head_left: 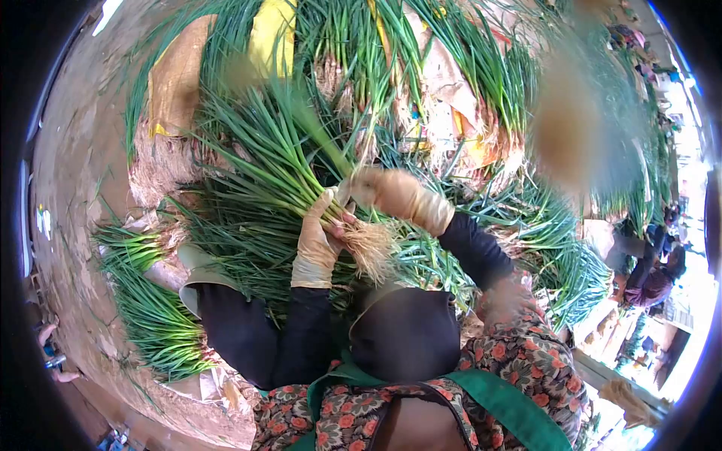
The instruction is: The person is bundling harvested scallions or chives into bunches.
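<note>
Both hands wear tan rubber gloves over black sleeves. My left hand (319,242) is closed around a bunch of green onions (274,161) just above its pale, hairy roots (370,246). My right hand (392,194) grips the same bunch from the right side, close to the roots. The long green leaves fan out up and to the left of both hands. The bunch is held above a heap of more green onions (241,240).
Piles of green onions lie all around, some on brown paper (177,75) and a yellow sheet (272,37). A smaller bundle (154,316) lies at the lower left on bare dirt ground (75,165). Other people sit at the right edge (654,278).
</note>
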A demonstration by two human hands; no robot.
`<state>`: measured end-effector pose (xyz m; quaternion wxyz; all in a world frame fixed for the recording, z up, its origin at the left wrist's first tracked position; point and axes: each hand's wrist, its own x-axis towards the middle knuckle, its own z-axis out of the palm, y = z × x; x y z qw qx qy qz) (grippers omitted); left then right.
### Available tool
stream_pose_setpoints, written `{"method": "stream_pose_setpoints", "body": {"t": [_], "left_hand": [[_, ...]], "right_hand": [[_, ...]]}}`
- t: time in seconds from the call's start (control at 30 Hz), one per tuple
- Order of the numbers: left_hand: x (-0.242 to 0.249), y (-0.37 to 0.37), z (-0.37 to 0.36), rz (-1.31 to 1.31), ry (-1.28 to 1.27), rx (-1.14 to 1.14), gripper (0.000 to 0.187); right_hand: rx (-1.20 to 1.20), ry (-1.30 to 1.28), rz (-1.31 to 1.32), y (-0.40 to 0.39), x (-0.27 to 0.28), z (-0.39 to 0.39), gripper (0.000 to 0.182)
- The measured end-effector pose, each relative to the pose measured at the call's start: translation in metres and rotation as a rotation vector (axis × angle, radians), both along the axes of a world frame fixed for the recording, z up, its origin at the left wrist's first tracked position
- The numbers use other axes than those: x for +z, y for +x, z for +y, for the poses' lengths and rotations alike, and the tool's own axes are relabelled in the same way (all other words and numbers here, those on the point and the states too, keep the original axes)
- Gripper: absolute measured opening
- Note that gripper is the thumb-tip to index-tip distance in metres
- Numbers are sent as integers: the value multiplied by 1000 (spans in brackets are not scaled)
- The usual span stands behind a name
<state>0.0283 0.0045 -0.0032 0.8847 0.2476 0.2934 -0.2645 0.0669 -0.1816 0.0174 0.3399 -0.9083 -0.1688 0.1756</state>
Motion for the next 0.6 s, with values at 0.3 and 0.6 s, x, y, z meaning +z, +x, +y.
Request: {"method": "stream_pose_setpoints", "body": {"t": [0.3, 0.6], "left_hand": [[10, -13, -4, -11, 103, -98, 31], [15, -29, 2, 36, 119, -76, 28]], "right_hand": [[-228, 399, 826, -2, -14, -28, 60], [-795, 1670, 928, 5, -38, 44, 25]]}}
